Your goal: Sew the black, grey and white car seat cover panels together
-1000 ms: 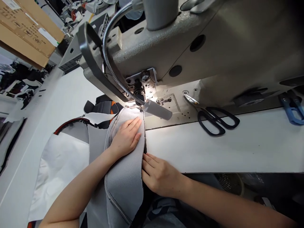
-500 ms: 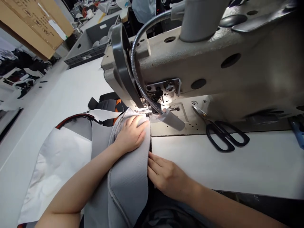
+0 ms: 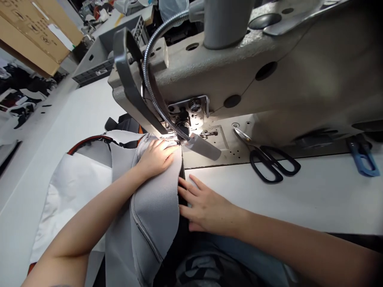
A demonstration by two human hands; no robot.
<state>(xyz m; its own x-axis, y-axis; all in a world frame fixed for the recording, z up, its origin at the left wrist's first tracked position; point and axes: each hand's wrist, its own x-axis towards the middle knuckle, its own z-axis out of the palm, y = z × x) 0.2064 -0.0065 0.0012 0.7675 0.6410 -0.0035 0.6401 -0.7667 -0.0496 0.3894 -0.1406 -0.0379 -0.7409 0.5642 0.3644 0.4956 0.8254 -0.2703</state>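
Observation:
My left hand (image 3: 156,158) lies flat on a grey fabric piece (image 3: 158,207), its fingertips close to the needle area of a sewing machine (image 3: 221,71). The fabric's upper edge lies by the presser foot, partly hidden by the lamp and my fingers. My right hand (image 3: 206,205) is spread, its fingertips touching the fabric's right edge, where a black layer (image 3: 176,243) shows beneath. To the left, the same bulky work has a white panel (image 3: 77,187) and a red-and-black curved trim (image 3: 86,142).
Black-handled scissors (image 3: 266,161) lie across the machine bed's front edge. Blue thread snips (image 3: 363,157) are at the far right. A gooseneck lamp (image 3: 205,146) hangs low by the needle. A grey crate (image 3: 95,71) and a cardboard box (image 3: 36,36) stand at the back left.
My right hand's fingers have spread apart at the fabric edge, and more of the black layer shows. The left hand stays on the fabric. The whole view has shifted, bringing the blue snips in further.

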